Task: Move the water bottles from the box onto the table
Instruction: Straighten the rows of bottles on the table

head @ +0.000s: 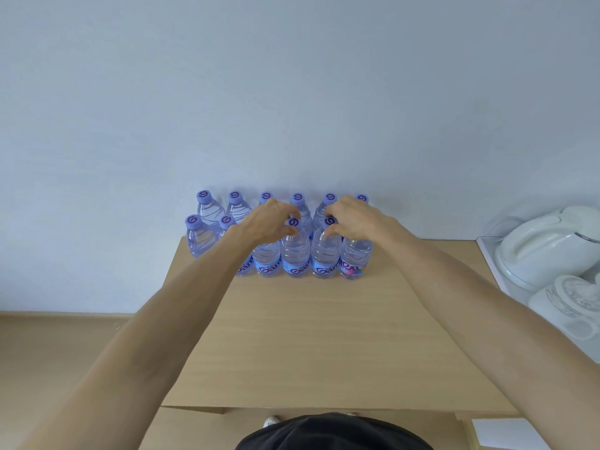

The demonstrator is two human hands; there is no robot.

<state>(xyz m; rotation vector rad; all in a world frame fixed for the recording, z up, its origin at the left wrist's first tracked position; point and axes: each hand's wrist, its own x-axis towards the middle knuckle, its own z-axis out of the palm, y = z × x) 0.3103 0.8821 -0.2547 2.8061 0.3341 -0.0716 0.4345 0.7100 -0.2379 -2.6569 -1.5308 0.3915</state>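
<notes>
1. The left hand (271,222) reaches over the front row, fingers curled down round the neck of one bottle (294,251), fingertips just under its cap (293,222). It reads as a pinch at the neck, though the contact is partly hidden.
2. The right hand (352,219) mirrors it, thumb and fingers pinching the top of the next bottle (325,254) to the right, its cap half covered.
3. Both held bottles stand upright on the table (308,336), touching their neighbours in the front row (279,258); a back row (266,203) stands against the wall (292,92).
4. The box is not in view, so I cannot tell how many bottles remain.
5. The step looks like setting down or squaring up a pair. To do it well, keep each bottle vertical, seat the base flat, then let go straight upward, so that sleeves or fingers do not knock the tightly packed neighbours.
6. White appliances (545,248) sit well apart at the right.
</notes>
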